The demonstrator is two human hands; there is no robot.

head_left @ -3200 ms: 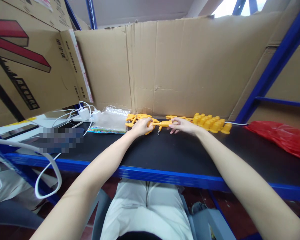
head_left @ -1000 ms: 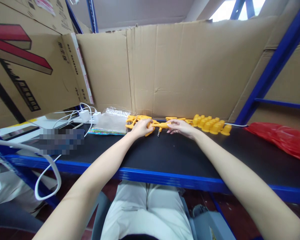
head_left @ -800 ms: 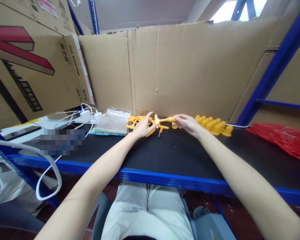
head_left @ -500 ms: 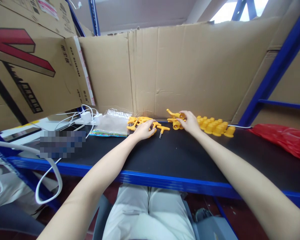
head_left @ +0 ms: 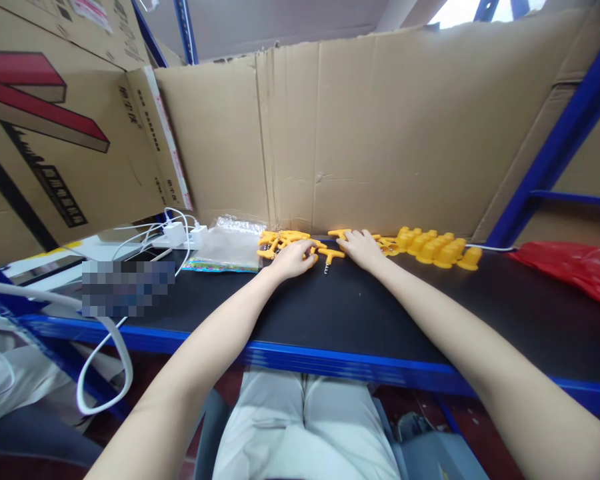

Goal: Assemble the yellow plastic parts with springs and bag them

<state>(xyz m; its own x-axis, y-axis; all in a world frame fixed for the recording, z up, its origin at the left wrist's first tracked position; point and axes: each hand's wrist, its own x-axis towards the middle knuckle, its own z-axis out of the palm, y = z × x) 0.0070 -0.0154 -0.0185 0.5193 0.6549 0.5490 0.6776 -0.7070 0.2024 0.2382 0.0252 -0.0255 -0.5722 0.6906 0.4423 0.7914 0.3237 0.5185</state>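
My left hand [head_left: 296, 260] rests at the right end of a pile of yellow T-handled corkscrews [head_left: 283, 237], fingers curled over a yellow handle that they partly hide. One corkscrew [head_left: 330, 255] lies apart between the hands, its metal spiral pointing toward me. My right hand [head_left: 364, 249] is over several yellow pieces near the cardboard wall, palm down, fingers apart. A yellow handle [head_left: 339, 233] shows beyond its fingertips. To its right, yellow hollow pieces [head_left: 391, 248] lie on their sides, beside upright yellow bell-shaped caps [head_left: 437, 248] in rows.
A clear plastic bag [head_left: 230, 248] lies left of the pile, near white chargers and cables [head_left: 175, 233]. A red plastic bag [head_left: 570, 267] lies at the right. Cardboard [head_left: 405, 133] walls off the back of the black tabletop [head_left: 330, 313], which has a blue metal front edge [head_left: 355, 365].
My right hand has moved left, off the yellow hollow pieces it was at, toward the handles. The raised yellow piece beside it now lies low. My left hand has stayed at the pile.
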